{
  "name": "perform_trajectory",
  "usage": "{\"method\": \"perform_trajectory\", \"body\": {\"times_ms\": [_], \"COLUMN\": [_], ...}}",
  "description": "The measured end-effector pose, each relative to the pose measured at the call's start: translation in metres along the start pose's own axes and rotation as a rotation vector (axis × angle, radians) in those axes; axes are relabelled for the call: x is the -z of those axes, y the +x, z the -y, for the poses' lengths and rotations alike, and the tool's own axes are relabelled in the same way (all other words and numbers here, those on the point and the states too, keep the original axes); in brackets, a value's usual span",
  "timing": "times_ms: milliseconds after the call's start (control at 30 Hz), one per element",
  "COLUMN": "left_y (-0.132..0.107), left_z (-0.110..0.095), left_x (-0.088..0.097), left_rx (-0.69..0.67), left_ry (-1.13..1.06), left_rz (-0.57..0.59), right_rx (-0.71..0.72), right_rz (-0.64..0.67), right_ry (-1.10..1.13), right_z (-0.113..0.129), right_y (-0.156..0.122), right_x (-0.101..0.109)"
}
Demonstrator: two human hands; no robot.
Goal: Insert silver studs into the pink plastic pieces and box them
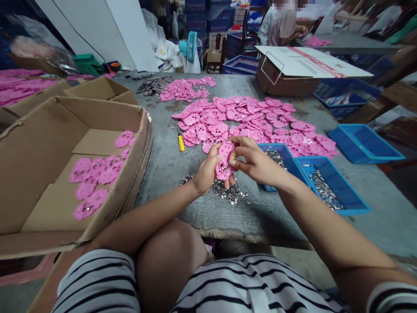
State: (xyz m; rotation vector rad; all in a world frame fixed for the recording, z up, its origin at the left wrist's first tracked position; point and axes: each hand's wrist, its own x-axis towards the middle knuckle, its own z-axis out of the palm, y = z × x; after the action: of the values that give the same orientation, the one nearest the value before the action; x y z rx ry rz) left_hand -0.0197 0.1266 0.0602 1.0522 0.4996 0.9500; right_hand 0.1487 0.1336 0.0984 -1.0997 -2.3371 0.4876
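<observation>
A pink plastic plate (224,160) with holes and small shiny bits on it is held up over the table's near part. My left hand (207,172) is closed round its left edge. At its right edge my right hand (249,158) is closed, thumb and fingers pressing there; any small part between them is hidden. Below the hands lies a loose heap of small metal pieces (233,195). Just beyond, a large pile of similar pink plates (247,115) spreads across the table.
Left stands an open cardboard box (112,104) with several pink plates inside. A yellow-handled screwdriver (181,142) lies by the pile. Blue trays (355,211) of metal pieces stand right, another blue tray (368,143) beyond. A lidded box (286,84) stands behind; a person (283,26) sits farther back.
</observation>
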Motion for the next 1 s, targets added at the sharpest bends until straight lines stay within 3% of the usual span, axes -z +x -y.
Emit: {"method": "perform_trajectory", "body": {"times_ms": [400,633,1000], "left_y": [0.001,0.003,0.0], "left_z": [0.002,0.001,-0.003], "left_x": [0.001,-0.001,-0.002], "left_rx": [0.027,0.033,0.047], "left_ry": [0.027,0.006,0.077], "left_rz": [0.018,0.009,-0.028], "right_rx": [-0.041,-0.22,-0.292], "right_rz": [0.05,-0.106,-0.49], "right_ry": [0.01,0.285,0.545], "right_z": [0.003,0.0,-0.006], "right_y": [0.003,0.002,-0.027], "right_x": [0.002,-0.009,-0.028]}}
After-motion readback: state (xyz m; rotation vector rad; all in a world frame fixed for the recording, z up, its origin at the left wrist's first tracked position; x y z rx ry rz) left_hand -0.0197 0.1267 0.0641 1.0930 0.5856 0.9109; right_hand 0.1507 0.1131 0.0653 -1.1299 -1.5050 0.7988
